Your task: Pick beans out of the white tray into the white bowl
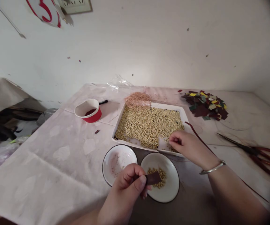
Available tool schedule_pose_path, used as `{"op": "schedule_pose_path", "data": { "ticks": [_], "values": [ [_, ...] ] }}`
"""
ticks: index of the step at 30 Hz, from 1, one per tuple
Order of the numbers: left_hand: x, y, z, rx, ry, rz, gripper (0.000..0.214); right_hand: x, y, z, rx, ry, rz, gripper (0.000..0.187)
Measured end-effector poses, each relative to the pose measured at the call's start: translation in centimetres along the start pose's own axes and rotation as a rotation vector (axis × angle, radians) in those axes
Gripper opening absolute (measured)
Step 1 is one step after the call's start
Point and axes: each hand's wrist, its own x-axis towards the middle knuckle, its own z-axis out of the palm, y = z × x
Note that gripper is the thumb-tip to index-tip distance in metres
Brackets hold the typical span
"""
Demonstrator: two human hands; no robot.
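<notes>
My left hand (130,184) pinches a small dark brown strip (154,178) between thumb and fingers, above the right white dish (171,187). That dish has a dark rim and holds a small heap of pale yellow bead-like balls (163,175). Beside it, partly behind my left hand, a second white dish (111,156) carries reddish stains. My right hand (181,142), with a bangle at its wrist, has its fingers pinched together at the front right of a white tray (119,125). Pale round balls (152,123) fill most of this tray. Whatever the right fingertips hold is too small to make out.
A red and white paper tub (94,117) stands at the left, with a black pen (103,102) behind it. Tangled pinkish cords (137,100) lie against the tray's back edge. Scissors (254,151) and a pile of dark and yellow scraps (204,106) are on the right.
</notes>
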Motion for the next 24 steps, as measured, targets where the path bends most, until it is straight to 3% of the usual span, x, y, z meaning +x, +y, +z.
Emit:
{"op": "schedule_pose_path", "data": {
  "ticks": [4,6,11,16,24],
  "values": [
    [-0.1,0.0,-0.1,0.006,-0.011,-0.006,0.026,-1.7,-2.8,-1.9,0.087,0.057,-0.023,0.009],
    [-0.1,0.2,0.0,0.008,-0.013,-0.009,0.027,-3.1,-5.1,-2.6,0.153,0.059,-0.117,0.009],
    [0.0,0.8,0.3,0.041,-0.024,-0.016,0.03,-6.2,-10.0,-2.1,0.191,-0.202,-0.362,0.016],
    [0.1,0.4,0.1,0.058,-0.057,0.004,0.029,-6.2,-10.2,-0.6,0.13,-0.214,-0.381,0.017],
    [0.2,0.3,-0.2,0.061,-0.068,0.008,0.027,-5.9,-9.7,-0.5,0.111,-0.181,-0.38,0.017]
  ]
}}
